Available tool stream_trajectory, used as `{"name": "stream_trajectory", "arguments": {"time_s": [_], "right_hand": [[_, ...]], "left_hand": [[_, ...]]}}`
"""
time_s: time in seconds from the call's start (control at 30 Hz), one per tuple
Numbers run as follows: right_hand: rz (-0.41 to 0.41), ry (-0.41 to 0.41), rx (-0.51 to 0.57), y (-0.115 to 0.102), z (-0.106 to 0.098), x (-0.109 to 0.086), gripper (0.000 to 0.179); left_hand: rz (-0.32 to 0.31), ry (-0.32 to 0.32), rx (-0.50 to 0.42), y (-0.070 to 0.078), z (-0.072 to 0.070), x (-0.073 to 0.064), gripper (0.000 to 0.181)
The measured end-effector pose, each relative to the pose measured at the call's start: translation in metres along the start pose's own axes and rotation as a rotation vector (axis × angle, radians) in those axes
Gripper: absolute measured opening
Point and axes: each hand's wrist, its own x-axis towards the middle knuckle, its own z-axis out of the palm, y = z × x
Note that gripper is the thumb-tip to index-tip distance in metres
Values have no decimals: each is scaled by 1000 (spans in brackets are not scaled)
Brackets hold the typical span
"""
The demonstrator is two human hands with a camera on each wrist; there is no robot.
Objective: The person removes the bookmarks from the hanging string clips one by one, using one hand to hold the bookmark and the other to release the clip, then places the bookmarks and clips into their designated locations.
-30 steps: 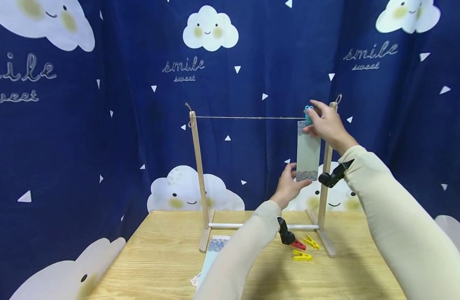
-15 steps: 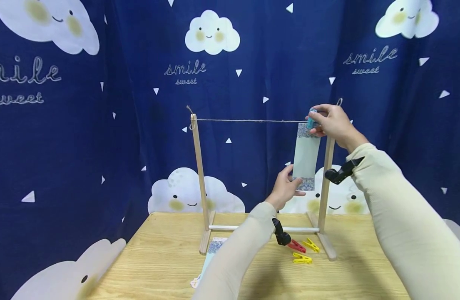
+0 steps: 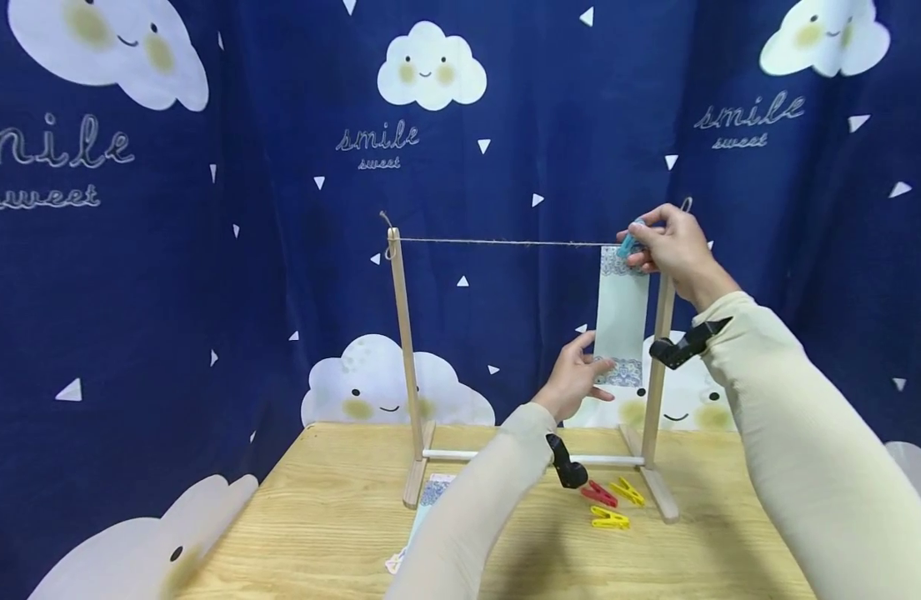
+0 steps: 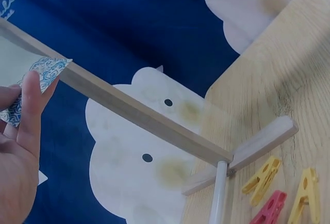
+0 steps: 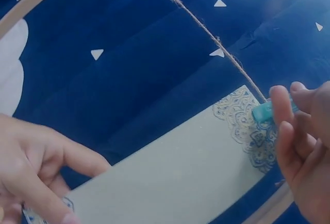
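A pale green paper card [image 3: 622, 317] with blue lace-patterned bands at both ends hangs upright at the right part of a twine line [image 3: 505, 242]. At its top edge my right hand [image 3: 679, 250] pinches a turquoise clothespin [image 5: 263, 112], which overlaps the card's upper band and the end of the visible twine. My left hand [image 3: 570, 379] holds the card's lower left corner, thumb in front and fingers behind. In the left wrist view, the patterned lower end [image 4: 51, 70] shows between thumb and fingers. The right hand hides the card's upper right corner.
A wooden stand with a left post [image 3: 404, 333] and right post [image 3: 658, 358] carries the twine. On the table [image 3: 317, 517] lie a red clothespin [image 3: 599, 493] and two yellow clothespins [image 3: 610, 518]. Another patterned card [image 3: 428, 500] lies partly under the left sleeve.
The clothespin has gone from upright to tilted as my right hand turned and shifted slightly right. The card's lower end sits lower in view, with the left thumb now over its front.
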Motion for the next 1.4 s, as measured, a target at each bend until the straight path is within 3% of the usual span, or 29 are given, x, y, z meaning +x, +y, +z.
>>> {"name": "stream_trajectory", "arguments": {"time_s": [0.17,0.4,0.47,0.57,0.87,1.13,1.23,1.4], "right_hand": [[14,96,219,5,4,-4,12],[62,204,897,9,12,-6,8],[62,210,1028,9,14,-7,8],[61,199,1132,8,16,-7,9],[57,148,1171,11,21,-8,6],[104,76,1223,8,15,-14,14],[103,45,1200,9,14,-17,15],[54,-8,1054,13,16,-24,20]], "left_hand": [[18,-22,-38,-1,6,-1,47],[-15,-3,-80,3,10,-5,56],[-21,4,-76,4,10,-5,57],[-13,2,-67,6,8,-6,55],[21,-2,-58,7,-2,-6,49],[36,-3,-17,11,-16,-11,52],[48,6,31,13,-23,-17,51],[85,12,117,12,-38,-28,45]]}}
